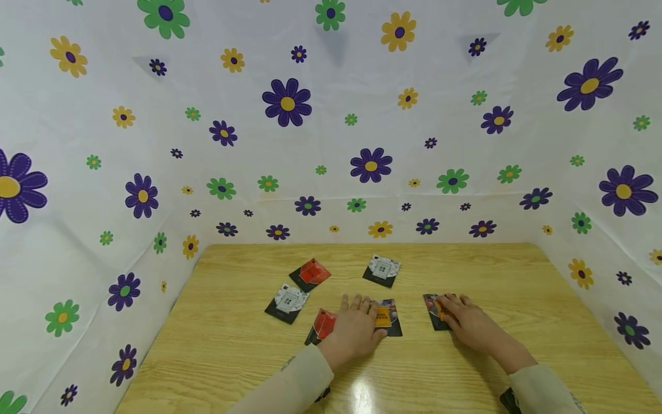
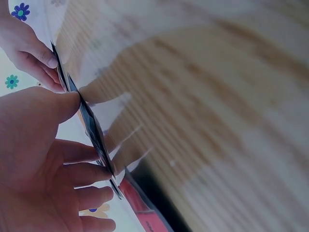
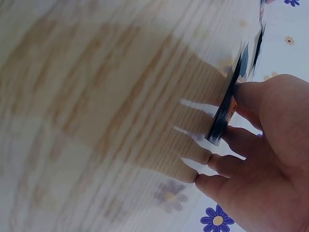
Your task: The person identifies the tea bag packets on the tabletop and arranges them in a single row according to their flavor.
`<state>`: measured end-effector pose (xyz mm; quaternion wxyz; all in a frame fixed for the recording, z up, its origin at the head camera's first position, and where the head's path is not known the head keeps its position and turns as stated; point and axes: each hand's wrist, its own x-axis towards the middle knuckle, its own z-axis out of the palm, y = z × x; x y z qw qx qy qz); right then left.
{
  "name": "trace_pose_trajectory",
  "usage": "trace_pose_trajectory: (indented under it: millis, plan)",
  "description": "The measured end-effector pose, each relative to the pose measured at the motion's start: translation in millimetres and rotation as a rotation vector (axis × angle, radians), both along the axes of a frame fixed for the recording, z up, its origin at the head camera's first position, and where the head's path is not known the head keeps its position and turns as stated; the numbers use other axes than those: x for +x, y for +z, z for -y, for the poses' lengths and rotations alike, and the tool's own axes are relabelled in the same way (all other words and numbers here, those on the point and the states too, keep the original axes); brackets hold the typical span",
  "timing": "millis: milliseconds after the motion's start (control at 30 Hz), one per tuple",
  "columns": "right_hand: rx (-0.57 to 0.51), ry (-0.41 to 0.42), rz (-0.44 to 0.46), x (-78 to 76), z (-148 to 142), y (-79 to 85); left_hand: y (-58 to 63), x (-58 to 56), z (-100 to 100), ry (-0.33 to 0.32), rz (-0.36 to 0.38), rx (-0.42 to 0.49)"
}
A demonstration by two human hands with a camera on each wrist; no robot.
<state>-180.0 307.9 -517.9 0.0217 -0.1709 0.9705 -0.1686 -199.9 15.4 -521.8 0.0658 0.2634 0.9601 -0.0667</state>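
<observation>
On the table (image 1: 233, 368), my left hand (image 1: 354, 333) rests with fingers extended over the left part of a flat black square packet with an orange label (image 1: 385, 316). Thumb and fingers touch that packet (image 2: 91, 128) in the left wrist view. To its left, a red-and-black packet (image 1: 324, 325) is partly hidden by the same hand. My right hand (image 1: 473, 328) lies palm down on a second orange-labelled packet (image 1: 434, 313), covering its right side. The right wrist view shows the thumb and fingertips at the edge of this thin packet (image 3: 227, 108).
Behind the left hand lie a red-and-black packet (image 1: 310, 274) and a white-and-black packet (image 1: 287, 303). Another white-and-black packet (image 1: 381, 270) is farther back. A dark packet (image 1: 509, 401) shows beside the right sleeve. White flowered cloth (image 1: 331, 138) walls the table's back and sides.
</observation>
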Motion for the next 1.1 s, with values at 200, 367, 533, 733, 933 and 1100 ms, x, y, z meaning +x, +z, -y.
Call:
trace_pose_trajectory:
  millis: [200, 367, 533, 733, 933, 1100]
  plan:
    - [-0.003, -0.007, -0.004, -0.2, 0, 0.8, -0.2, 1.1, -4, -0.019, -0.010, 0.007]
    - [0.009, -0.007, -0.020, -0.3, 0, 0.0, -0.9, 1.2, -7, -0.025, -0.017, 0.017]
    - [0.016, -0.008, -0.022, -0.2, -1, 0.8, 0.7, 0.8, -11, -0.030, -0.002, 0.036]
    - [0.010, -0.012, -0.014, -1.1, -1, 0.7, 5.1, 2.0, -21, -0.036, 0.004, -0.001]
    - [0.012, -0.014, -0.014, -0.7, 0, -0.7, 4.2, 3.0, -31, -0.045, -0.009, -0.011]
    - [0.009, -0.017, -0.013, -0.1, 1, -1.1, 2.8, 2.9, -36, -0.041, 0.001, -0.004]
